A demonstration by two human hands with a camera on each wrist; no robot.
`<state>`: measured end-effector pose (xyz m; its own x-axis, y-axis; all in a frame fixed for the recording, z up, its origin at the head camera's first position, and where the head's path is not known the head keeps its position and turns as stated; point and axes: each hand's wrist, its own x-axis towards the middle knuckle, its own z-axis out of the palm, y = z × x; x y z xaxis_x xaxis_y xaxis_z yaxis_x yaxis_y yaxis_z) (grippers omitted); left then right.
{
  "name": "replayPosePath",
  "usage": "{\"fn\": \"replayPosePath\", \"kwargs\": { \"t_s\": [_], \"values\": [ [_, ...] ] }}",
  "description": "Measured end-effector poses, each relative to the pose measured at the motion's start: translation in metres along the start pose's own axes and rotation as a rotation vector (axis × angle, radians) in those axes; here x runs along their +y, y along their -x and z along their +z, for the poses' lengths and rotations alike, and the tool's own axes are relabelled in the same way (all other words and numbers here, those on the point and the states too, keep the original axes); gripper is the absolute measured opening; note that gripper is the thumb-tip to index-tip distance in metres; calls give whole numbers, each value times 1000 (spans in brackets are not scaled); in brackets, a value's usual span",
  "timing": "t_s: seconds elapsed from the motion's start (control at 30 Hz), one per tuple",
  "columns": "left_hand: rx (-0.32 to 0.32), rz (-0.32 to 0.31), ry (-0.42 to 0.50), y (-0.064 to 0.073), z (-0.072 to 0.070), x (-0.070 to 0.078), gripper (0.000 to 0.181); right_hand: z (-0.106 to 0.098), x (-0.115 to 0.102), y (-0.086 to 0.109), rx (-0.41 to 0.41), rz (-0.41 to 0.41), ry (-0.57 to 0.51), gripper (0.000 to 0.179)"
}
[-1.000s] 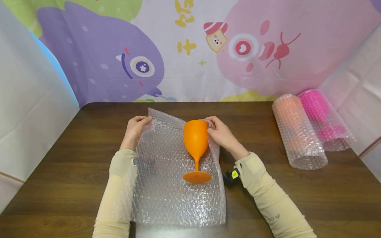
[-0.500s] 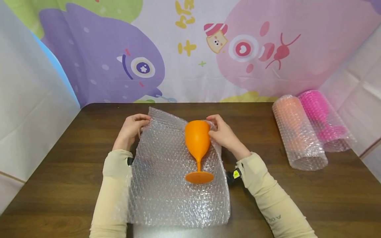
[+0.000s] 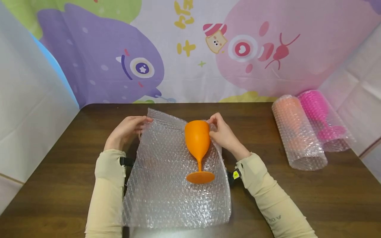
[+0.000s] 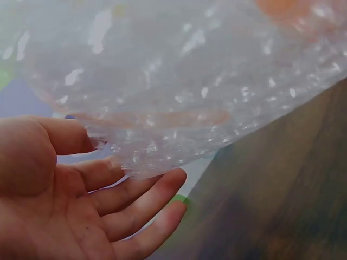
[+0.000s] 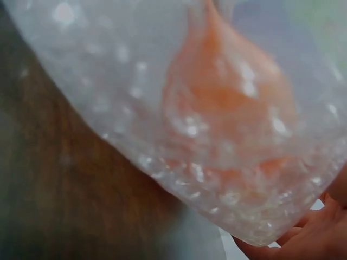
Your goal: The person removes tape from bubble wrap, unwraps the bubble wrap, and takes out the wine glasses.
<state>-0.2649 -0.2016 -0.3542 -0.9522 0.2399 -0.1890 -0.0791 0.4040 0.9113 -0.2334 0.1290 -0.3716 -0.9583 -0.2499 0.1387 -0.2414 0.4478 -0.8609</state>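
An orange goblet (image 3: 197, 137) lies on a sheet of clear bubble wrap (image 3: 166, 185), its bowl toward the back and its round foot toward the front. At the sheet's far left corner is my left hand (image 3: 126, 129). Its fingers are mostly straight and touch the wrap's edge, with a gap between thumb and forefinger in the left wrist view. My right hand (image 3: 223, 135) pinches the wrap's far right edge beside the goblet's bowl. In the right wrist view the goblet (image 5: 227, 97) shows blurred through the wrap, which hides part of that hand.
Two bubble-wrapped goblets lie at the back right of the dark wooden table (image 3: 59, 185): a pale orange one (image 3: 293, 122) and a pink one (image 3: 317, 109). Behind the table hangs a cartoon-printed cloth (image 3: 190, 79).
My left hand has loosened from a pinch on the wrap's corner, its fingers straightening as the wrist shifts left. The right hand, goblet and wrap's right side have moved slightly right.
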Motion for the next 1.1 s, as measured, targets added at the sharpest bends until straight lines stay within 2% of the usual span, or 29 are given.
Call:
{"fn": "replayPosePath", "kwargs": {
  "t_s": [0.17,0.37,0.5,0.6,0.7,0.83,1.0,1.1],
  "values": [
    [-97,-11,-55,-3,-8,10,50,-3,5,2,12,-24,9,28],
    [-188,-41,-155,-8,-19,31,48,-5,7,2,24,-50,28,24],
    [-238,-91,-234,-9,-23,43,47,-4,6,3,29,-60,76,22],
    [-252,-137,-276,-9,-22,50,49,-3,5,4,36,-69,103,21],
    [-227,-169,-300,-11,-18,54,51,-3,6,5,48,-69,114,21],
    [-123,-182,-274,-11,-8,51,48,-3,6,5,58,-60,123,17],
    [25,-142,-112,-9,4,35,42,-3,6,5,60,-48,110,14],
    [67,-105,-18,-7,8,26,40,-5,6,6,63,-33,82,15]
  ]
}}
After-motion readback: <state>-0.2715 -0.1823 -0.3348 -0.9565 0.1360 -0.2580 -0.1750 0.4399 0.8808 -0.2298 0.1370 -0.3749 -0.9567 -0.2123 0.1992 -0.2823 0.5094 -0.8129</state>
